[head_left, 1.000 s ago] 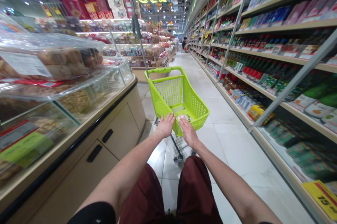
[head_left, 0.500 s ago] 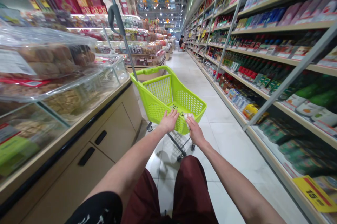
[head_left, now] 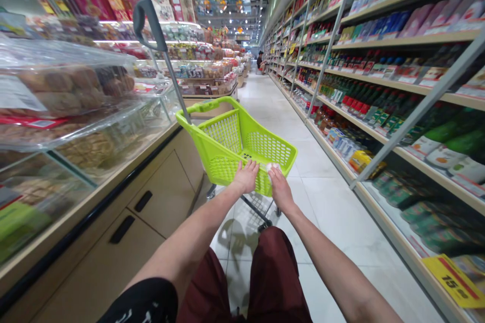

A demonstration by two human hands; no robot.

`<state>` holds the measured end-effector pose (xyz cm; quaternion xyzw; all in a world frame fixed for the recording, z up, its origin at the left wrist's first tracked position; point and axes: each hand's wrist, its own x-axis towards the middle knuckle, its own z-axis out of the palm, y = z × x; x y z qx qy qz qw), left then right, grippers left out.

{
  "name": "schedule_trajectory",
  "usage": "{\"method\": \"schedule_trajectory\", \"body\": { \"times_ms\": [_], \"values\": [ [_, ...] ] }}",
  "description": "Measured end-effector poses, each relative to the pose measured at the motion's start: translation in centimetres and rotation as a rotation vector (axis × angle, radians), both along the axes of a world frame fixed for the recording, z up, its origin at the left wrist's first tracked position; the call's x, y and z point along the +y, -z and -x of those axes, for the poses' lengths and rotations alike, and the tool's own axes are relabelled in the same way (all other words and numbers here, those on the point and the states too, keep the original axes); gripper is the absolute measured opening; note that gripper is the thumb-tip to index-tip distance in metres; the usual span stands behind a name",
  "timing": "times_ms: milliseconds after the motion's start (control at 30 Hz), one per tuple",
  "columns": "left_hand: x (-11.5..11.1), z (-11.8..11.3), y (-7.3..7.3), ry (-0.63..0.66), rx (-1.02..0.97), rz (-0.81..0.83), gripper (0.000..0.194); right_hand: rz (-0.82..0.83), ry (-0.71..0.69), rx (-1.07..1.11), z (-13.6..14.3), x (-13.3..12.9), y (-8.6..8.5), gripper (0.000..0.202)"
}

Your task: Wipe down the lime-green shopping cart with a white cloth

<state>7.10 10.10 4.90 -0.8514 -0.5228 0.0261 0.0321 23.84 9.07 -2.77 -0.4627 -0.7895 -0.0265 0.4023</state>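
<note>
A lime-green plastic shopping cart (head_left: 215, 153) stands turned sideways before my knees, its basket walls full of holes. My left hand (head_left: 246, 179) is hooked over the near rim, fingertips on the inner side. Just to the right, my right hand (head_left: 281, 187) pinches a small crumpled white wipe (head_left: 271, 166) against the same rim. Part of the wipe is hidden under the fingers. A grey pole (head_left: 172, 78) with a dark grey hook-shaped handle (head_left: 148, 25) rises from the cart's left end.
On the left runs a beige counter (head_left: 166, 196) with clear boxes of packaged food (head_left: 71, 80). Tall shelves (head_left: 409, 80) of bottles and cans line the right. White floor tiles (head_left: 314, 196) lie between them. A person (head_left: 260, 61) is low down far along the aisle.
The cart's left end and its pole have swung a little to the left and nearer. Both hands stay on the near rim, the right one still with the white wipe.
</note>
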Motion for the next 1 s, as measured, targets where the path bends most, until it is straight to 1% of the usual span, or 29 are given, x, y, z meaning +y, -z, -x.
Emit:
{"method": "schedule_trajectory", "body": {
  "times_ms": [67, 133, 200, 300, 433, 500, 600, 633, 733, 800, 833, 900, 1000],
  "values": [
    [0.3, 1.2, -0.3, -0.008, -0.011, -0.031, 0.066, 0.009, 0.052, 0.001, -1.7, 0.0, 0.1, 0.046],
    [0.8, 2.7, -0.5, -0.086, -0.016, -0.057, 0.065, 0.021, 0.102, -0.007, -3.0, 0.0, 0.2, 0.047],
    [1.1, 3.8, -0.7, -0.149, -0.01, -0.063, 0.065, 0.019, 0.135, -0.013, -3.4, 0.2, 0.1, 0.049],
    [1.1, 4.1, -0.7, -0.145, -0.001, -0.052, 0.068, -0.012, 0.133, -0.016, -1.8, 0.7, -0.2, 0.051],
    [0.4, 2.9, -0.6, -0.131, -0.006, -0.063, 0.069, -0.029, 0.064, -0.056, 1.2, 1.2, -0.7, 0.055],
    [0.2, 2.7, -0.8, -0.096, -0.007, -0.066, 0.069, -0.034, 0.043, -0.079, 1.5, 1.2, -0.7, 0.054],
    [0.2, 3.7, -1.3, -0.052, -0.019, -0.101, 0.066, -0.057, 0.051, -0.08, -0.2, 1.0, -0.6, 0.051],
    [0.3, 4.4, -1.4, -0.073, -0.024, -0.123, 0.064, -0.062, 0.06, -0.072, -1.0, 0.9, -0.5, 0.052],
    [0.8, 6.3, -1.7, -0.212, -0.024, -0.181, 0.063, -0.053, 0.107, -0.047, -3.2, 0.7, -0.6, 0.056],
    [0.9, 7.0, -1.6, -0.244, -0.019, -0.197, 0.062, -0.032, 0.148, -0.031, -3.4, 0.8, -0.8, 0.058],
    [0.8, 7.0, -1.5, -0.237, -0.02, -0.199, 0.062, -0.02, 0.16, -0.024, -3.1, 0.9, -1.0, 0.059],
    [0.5, 6.6, -1.4, -0.22, -0.027, -0.195, 0.063, 0.0, 0.152, -0.015, -1.5, 1.3, -1.4, 0.06],
    [-0.2, 5.8, -1.4, -0.197, -0.035, -0.187, 0.065, 0.016, 0.061, -0.025, 1.8, 1.8, -1.9, 0.061]
  ]
}}
